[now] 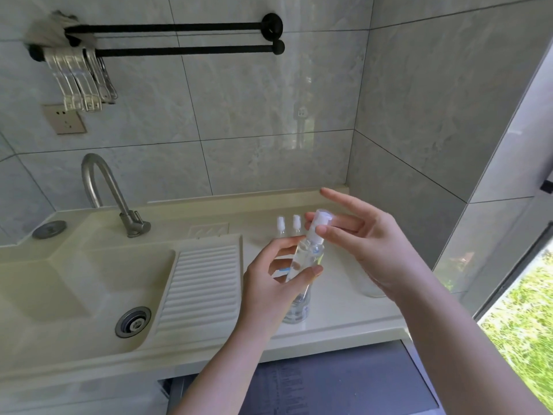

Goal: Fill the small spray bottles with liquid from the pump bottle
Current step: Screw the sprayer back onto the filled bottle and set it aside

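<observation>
Clear glossy plastic pump bottle [305, 265] — brushed metal tap [104, 190], glossy grey wall tiles [254, 100].

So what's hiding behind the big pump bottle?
Two small spray bottles stand behind the pump bottle, on the counter. Only their white tops show clearly; the left hand and the pump bottle cover their lower parts.

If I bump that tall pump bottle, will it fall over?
Probably, if let go: the pump bottle is tall, narrow and looks tilted. The left hand grips it, which should steady it. Its clear plastic looks smooth, so maybe slippery when wet.
</observation>
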{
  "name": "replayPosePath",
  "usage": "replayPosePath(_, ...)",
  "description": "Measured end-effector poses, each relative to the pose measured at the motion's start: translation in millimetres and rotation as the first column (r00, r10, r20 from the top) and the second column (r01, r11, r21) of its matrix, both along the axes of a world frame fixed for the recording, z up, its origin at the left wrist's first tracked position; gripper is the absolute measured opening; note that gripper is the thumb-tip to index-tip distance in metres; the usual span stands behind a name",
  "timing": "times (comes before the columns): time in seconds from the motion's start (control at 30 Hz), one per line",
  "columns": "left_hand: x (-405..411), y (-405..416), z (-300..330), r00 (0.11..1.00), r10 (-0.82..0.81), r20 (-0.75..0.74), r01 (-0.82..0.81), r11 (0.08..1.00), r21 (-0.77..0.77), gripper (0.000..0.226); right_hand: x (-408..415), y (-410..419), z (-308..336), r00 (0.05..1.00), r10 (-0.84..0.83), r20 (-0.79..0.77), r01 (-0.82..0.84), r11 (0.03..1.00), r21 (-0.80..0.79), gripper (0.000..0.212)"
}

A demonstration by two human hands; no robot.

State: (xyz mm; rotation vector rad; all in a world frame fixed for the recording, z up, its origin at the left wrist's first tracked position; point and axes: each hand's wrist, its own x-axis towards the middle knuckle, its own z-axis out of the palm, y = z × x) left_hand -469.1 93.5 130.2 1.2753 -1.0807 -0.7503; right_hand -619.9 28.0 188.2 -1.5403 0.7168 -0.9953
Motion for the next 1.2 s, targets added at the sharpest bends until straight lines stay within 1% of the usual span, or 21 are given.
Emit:
replayPosePath(0.13,-5,0,-1,0.999,-0.014,0.036,0.014,1.000,0.007,0.041,6,0,-5,0.953,-0.283,-0.108,0.258,0.945,-0.202,0.040)
replayPosePath(0.2,-6,1,-2,0.999,-0.014,0.038,0.013,1.000,0.009,0.042,7,2,-6,0.934,-0.328,-0.144,0.286,0.925,-0.250,0.041)
replayPosePath(0.27,-6,2,-2,0.999,-0.018,0.029,0.018,1.000,0.005,0.039,4,2,-1,0.973,-0.196,-0.124,0.184,0.978,-0.101,0.051)
replayPosePath(0.33,-4,2,-1,1.000,-0.020,0.021,0.020,1.000,0.007,0.038,-3,1,4,1.000,-0.009,-0.014,0.011,0.994,0.105,0.059)
replayPosePath(0.37,-3,3,-1,1.000,-0.022,0.016,0.022,1.000,0.010,0.038,-5,1,7,0.998,0.047,0.046,-0.055,0.985,0.166,0.059)
replayPosePath(0.43,-3,4,1,0.999,-0.032,0.007,0.031,0.999,0.012,0.039,-9,2,10,0.988,0.108,0.115,-0.128,0.974,0.188,0.056)
replayPosePath(0.5,-5,5,2,0.999,-0.041,-0.006,0.041,0.999,0.002,0.038,-6,4,11,0.994,0.062,0.090,-0.073,0.989,0.126,0.053)
replayPosePath(0.53,-6,6,3,0.999,-0.046,-0.015,0.046,0.999,-0.003,0.038,-3,5,11,0.999,-0.029,0.035,0.028,0.999,0.045,0.050)
replayPosePath(0.6,-9,7,2,0.998,-0.056,-0.023,0.056,0.998,-0.001,0.039,2,5,8,0.954,-0.281,-0.105,0.258,0.947,-0.190,0.042)
replayPosePath(0.63,-10,7,2,0.998,-0.061,-0.022,0.061,0.998,0.005,0.040,4,6,6,0.918,-0.366,-0.154,0.314,0.906,-0.283,0.042)
replayPosePath(0.67,-10,8,1,0.998,-0.065,-0.016,0.065,0.998,0.010,0.040,4,6,4,0.906,-0.381,-0.187,0.311,0.896,-0.317,0.046)
replayPosePath(0.7,-11,7,1,0.998,-0.068,-0.010,0.068,0.998,0.011,0.039,4,6,4,0.926,-0.317,-0.206,0.258,0.928,-0.269,0.052)
replayPosePath(0.73,-10,7,0,0.998,-0.068,-0.006,0.068,0.998,0.011,0.037,2,7,4,0.965,-0.193,-0.180,0.167,0.974,-0.151,0.057)
replayPosePath(0.8,-8,8,0,0.998,-0.062,-0.005,0.062,0.998,0.007,0.035,-5,9,5,0.999,0.033,-0.038,-0.029,0.996,0.080,0.059)
replayPosePath(0.83,-6,8,-1,0.998,-0.064,-0.004,0.064,0.998,0.007,0.035,-7,10,6,0.997,0.071,0.020,-0.073,0.989,0.125,0.057)
replayPosePath(0.9,-5,10,0,0.997,-0.073,-0.004,0.073,0.997,0.007,0.035,-8,11,5,0.999,0.029,0.035,-0.032,0.994,0.101,0.055)
replayPosePath(0.97,-4,11,-2,0.997,-0.077,-0.010,0.077,0.997,0.003,0.035,-3,12,4,0.989,-0.143,-0.045,0.143,0.990,-0.022,0.055)
replayPosePath(1.03,-4,12,-4,0.997,-0.078,-0.023,0.078,0.997,0.005,0.036,1,13,2,0.958,-0.243,-0.151,0.222,0.964,-0.144,0.056)
replayPosePath(1.07,-3,13,-4,0.996,-0.083,-0.031,0.084,0.996,0.008,0.037,1,14,2,0.956,-0.230,-0.180,0.204,0.967,-0.154,0.059)
replayPosePath(1.1,-3,13,-4,0.995,-0.089,-0.033,0.090,0.996,0.007,0.037,0,14,4,0.970,-0.169,-0.172,0.152,0.982,-0.108,0.062)
replayPosePath(1.2,1,13,-6,0.994,-0.099,-0.034,0.100,0.995,0.019,0.036,-6,13,7,0.998,0.057,-0.027,-0.054,0.993,0.104,0.065)
